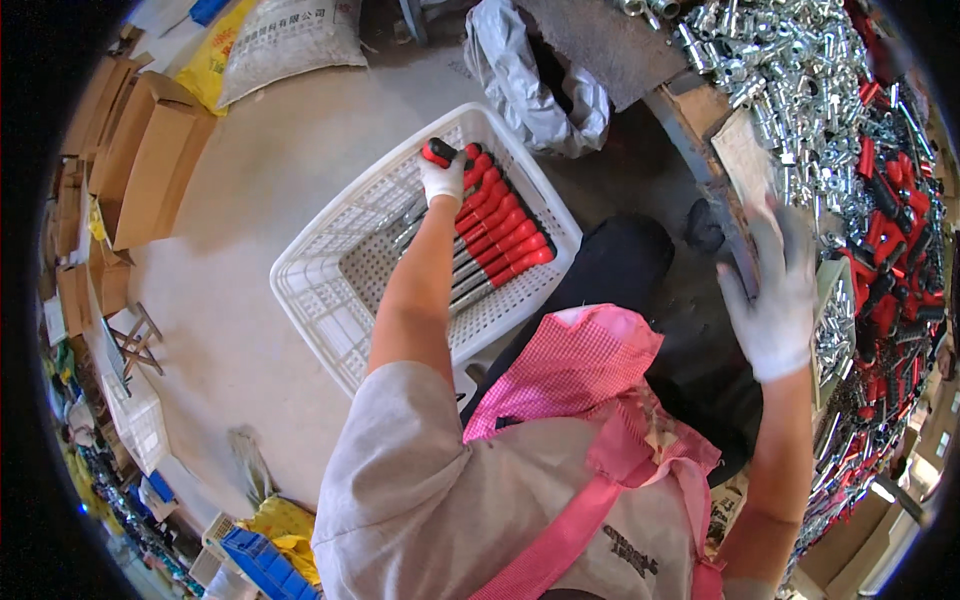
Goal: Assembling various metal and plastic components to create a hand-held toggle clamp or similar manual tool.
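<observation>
A white plastic basket (pixel 345 200) sits on the floor in front of me. Along its right side lies a row of several red-handled tools (pixel 512 240) with metal shafts pointing left; their exact kind is unclear. My left hand (pixel 443 180), in a white glove, is closed on another tool with a red and black grip (pixel 438 152) at the basket's far end. White-gloved too, my right hand (pixel 775 300) is off to the right beside the workbench edge, slightly blurred. Its fingers are spread, and nothing shows in them.
Shiny metal fittings (pixel 800 90) are heaped on the bench at right, with red and black handles (pixel 890 240) nearer me. A grey plastic bag (pixel 500 60) stands beyond the basket. Cardboard boxes (pixel 150 160) and a filled white sack (pixel 295 50) are at far left.
</observation>
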The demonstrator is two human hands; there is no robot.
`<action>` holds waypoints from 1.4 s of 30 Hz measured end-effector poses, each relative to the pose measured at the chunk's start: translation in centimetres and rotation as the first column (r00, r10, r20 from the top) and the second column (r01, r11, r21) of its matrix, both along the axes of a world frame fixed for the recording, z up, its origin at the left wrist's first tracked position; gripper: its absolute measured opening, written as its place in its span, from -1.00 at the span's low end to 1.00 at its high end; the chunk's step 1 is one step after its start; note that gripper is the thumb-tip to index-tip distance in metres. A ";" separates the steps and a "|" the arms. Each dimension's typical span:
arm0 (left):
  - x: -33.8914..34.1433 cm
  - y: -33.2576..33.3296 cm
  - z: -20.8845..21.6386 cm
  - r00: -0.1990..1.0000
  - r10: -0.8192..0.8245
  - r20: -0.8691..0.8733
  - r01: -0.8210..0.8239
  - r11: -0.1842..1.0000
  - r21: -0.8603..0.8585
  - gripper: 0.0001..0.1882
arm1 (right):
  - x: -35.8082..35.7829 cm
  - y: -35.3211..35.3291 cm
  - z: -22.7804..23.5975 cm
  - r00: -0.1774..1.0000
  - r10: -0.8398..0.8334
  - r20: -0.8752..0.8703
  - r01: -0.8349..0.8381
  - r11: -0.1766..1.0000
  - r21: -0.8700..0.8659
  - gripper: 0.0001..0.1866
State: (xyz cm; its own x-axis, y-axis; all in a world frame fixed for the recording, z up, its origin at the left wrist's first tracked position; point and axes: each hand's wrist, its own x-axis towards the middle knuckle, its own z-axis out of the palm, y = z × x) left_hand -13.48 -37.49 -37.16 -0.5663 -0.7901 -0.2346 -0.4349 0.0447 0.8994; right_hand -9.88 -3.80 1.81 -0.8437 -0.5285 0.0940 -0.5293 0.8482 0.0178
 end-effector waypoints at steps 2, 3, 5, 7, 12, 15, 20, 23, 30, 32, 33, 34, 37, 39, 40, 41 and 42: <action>1.8 0.4 1.1 0.981 0.114 -0.157 -0.094 0.988 0.125 -0.42 | -1.8 -0.4 -2.0 1.000 0.004 -0.015 -0.003 0.997 0.076 -0.25; 3.6 0.1 0.8 0.970 0.125 -0.210 -0.101 0.987 0.125 -0.45 | -2.3 -0.1 -3.4 1.000 -0.016 0.011 0.015 0.997 0.071 -0.20; 7.5 0.5 2.7 0.942 0.153 -0.299 -0.114 0.983 0.142 -0.46 | -2.8 -0.4 -4.6 0.993 0.003 -0.122 0.016 0.988 0.153 -0.18; 11.8 1.8 4.9 1.000 -0.014 -0.018 0.010 0.984 -0.178 -0.39 | -2.9 -0.1 -5.4 0.986 -0.014 -0.168 0.038 0.990 0.137 -0.18; 23.0 2.5 3.2 0.704 -0.606 0.370 0.675 0.733 -0.083 -0.46 | -2.7 -0.9 -5.8 0.977 -0.021 -0.214 0.070 0.972 0.224 -0.14; 28.1 0.8 2.5 0.381 -0.789 0.482 0.865 0.488 0.114 -0.56 | -2.8 -0.9 -6.0 0.970 0.000 -0.242 0.048 0.980 0.193 -0.12; 32.7 -6.6 -1.6 0.021 -0.876 0.483 0.658 0.376 0.653 -0.75 | -3.1 0.0 -6.5 0.946 0.062 -0.318 -0.015 0.989 0.148 -0.12; 34.8 -9.8 -4.3 -0.269 -0.848 0.456 0.875 -0.018 0.484 -0.76 | -3.0 -0.4 -6.5 0.935 0.055 -0.351 0.033 0.970 0.239 -0.11; 31.1 -9.0 -11.6 0.196 -0.299 0.934 0.481 0.859 0.174 -0.43 | -3.2 -1.2 -6.6 0.936 0.083 -0.342 0.018 0.959 0.282 -0.21; 27.9 -7.6 -10.8 0.275 -0.304 0.912 0.421 0.891 0.169 -0.37 | -3.1 -0.8 -6.4 0.936 0.078 -0.343 0.030 0.955 0.297 -0.20; 26.5 -7.0 -11.1 0.292 -0.315 0.903 0.406 0.896 0.181 -0.35 | -3.1 -0.7 -6.3 0.936 0.078 -0.343 0.026 0.957 0.287 -0.19; 26.3 -7.1 -11.9 0.334 -0.308 0.891 0.385 0.907 0.169 -0.30 | -3.1 -1.0 -6.3 0.938 0.072 -0.339 0.033 0.955 0.295 -0.19; 24.6 -6.9 -13.5 0.291 -0.223 0.930 0.287 0.948 0.137 -0.33 | -3.2 -1.6 -6.4 0.946 0.069 -0.317 0.023 0.960 0.278 -0.16; 23.3 -6.0 -15.0 0.310 -0.188 0.932 0.231 0.966 0.117 -0.37 | -3.3 -1.7 -6.5 0.949 0.085 -0.304 -0.010 0.970 0.242 -0.15; 23.5 -5.6 -15.8 0.326 -0.139 0.935 0.162 0.983 0.089 -0.41 | -3.4 -1.7 -6.5 0.951 0.087 -0.297 -0.012 0.969 0.245 -0.15; 24.0 -5.7 -16.3 0.386 -0.097 0.917 0.122 0.991 0.054 -0.41 | -3.4 -1.6 -6.6 0.950 0.091 -0.300 -0.018 0.971 0.237 -0.15; 25.1 -6.1 -16.4 0.378 -0.093 0.921 0.117 0.992 0.052 -0.41 | -3.4 -1.6 -6.7 0.948 0.095 -0.303 -0.026 0.974 0.226 -0.15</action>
